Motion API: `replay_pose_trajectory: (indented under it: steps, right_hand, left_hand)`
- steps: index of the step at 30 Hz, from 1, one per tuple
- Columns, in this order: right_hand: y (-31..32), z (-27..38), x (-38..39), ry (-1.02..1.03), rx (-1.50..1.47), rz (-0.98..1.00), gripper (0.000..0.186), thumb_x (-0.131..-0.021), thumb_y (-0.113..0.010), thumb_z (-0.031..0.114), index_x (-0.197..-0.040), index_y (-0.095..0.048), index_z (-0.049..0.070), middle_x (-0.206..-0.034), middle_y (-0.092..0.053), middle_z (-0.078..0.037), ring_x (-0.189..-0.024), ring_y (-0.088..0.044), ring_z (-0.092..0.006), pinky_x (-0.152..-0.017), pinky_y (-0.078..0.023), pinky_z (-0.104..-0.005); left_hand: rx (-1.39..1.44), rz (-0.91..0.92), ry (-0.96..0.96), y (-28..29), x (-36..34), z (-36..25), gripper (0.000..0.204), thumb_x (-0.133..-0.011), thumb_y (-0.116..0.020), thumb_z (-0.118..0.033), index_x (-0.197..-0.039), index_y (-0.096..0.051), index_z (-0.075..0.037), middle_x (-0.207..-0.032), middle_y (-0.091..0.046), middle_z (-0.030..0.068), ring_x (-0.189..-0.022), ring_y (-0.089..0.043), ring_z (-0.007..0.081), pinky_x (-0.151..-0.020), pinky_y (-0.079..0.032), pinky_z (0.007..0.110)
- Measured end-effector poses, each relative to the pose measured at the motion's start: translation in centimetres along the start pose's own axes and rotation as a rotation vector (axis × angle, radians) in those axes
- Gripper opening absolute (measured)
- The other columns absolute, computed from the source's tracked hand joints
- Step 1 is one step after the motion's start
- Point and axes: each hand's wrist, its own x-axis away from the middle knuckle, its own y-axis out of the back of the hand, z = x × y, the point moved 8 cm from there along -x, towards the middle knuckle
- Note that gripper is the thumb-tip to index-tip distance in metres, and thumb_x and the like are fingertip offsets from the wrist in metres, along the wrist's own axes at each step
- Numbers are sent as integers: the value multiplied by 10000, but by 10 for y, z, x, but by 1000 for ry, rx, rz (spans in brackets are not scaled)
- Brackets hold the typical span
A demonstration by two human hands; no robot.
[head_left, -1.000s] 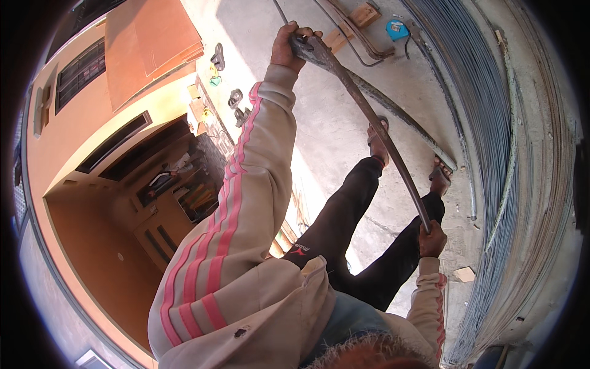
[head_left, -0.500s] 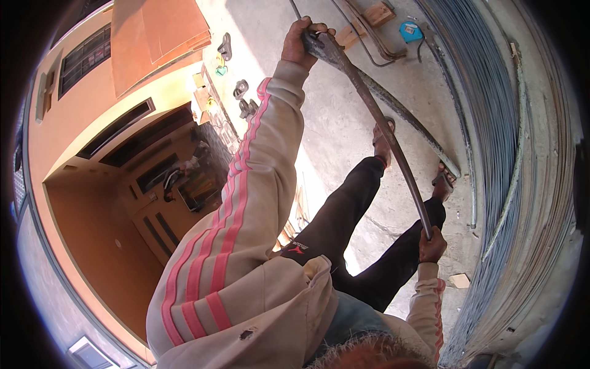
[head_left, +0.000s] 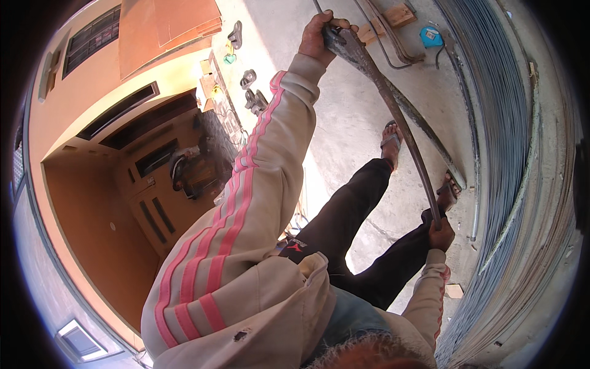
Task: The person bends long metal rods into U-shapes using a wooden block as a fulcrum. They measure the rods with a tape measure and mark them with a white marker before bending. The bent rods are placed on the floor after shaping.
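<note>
A long two-armed metal tool, looking like a large bolt cutter, slants across in front of me. My left hand is closed round the far end, where the two bars meet. The lower end of the nearer bar is in my right hand, fingers wrapped round it, beside my right knee. The other bar runs down to the floor and ends by my right sandalled foot. A thin rod runs up past my left hand and out of the picture. What sits inside the tool's jaws is hidden.
Long bundles of thin steel rods lie along the right. Near the top are a wood block, bent bars and a blue rounded object. Loose footwear lies by a wall. A person is inside the open room.
The bar in my right hand has swung nearer the floor-resting bar, so the gap between them is narrower. Both hands keep their grip. The view has shifted slightly; the person inside has changed posture.
</note>
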Motion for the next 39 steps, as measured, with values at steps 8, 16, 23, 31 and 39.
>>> replay_pose_trajectory:
  steps: [8,16,23,31,39]
  right_hand:
    - [-25,-23,-36,94,52,16,278,-878,-640,236,-681,-577,50,-627,-591,-171,-554,-593,-382,-511,-453,-485]
    - [-30,-36,-45,160,49,-1,327,-913,-602,328,-728,-607,58,-667,-614,-176,-606,-619,-391,-542,-478,-493]
    - [-37,-47,-48,173,97,-24,320,-919,-604,324,-738,-622,61,-680,-626,-175,-618,-627,-388,-557,-492,-488]
    - [-37,-53,-50,148,17,-5,257,-908,-635,312,-838,-669,68,-705,-638,-189,-645,-644,-395,-561,-491,-464]
    - [-17,-9,-30,124,46,-120,324,-915,-616,283,-708,-602,33,-628,-602,-186,-571,-610,-380,-522,-470,-468]
  left_hand:
    - [-92,-26,-90,8,-9,4,429,-930,-550,-396,-851,-688,2,-772,-708,152,-642,-672,245,-612,-565,341]
    - [31,-243,-296,16,3,-7,240,-845,-615,-129,-966,-596,77,-828,-679,284,-774,-698,395,-769,-595,507]
    - [-1,-251,-232,11,10,-8,203,-826,-650,-135,-964,-625,11,-887,-689,165,-862,-695,313,-783,-590,434]
    - [164,-244,-250,10,14,-9,200,-817,-650,-102,-902,-614,75,-827,-676,228,-725,-697,334,-688,-597,438]
    - [-104,-200,-293,7,6,-15,267,-873,-593,-153,-1032,-578,62,-916,-694,261,-833,-698,358,-790,-585,455]
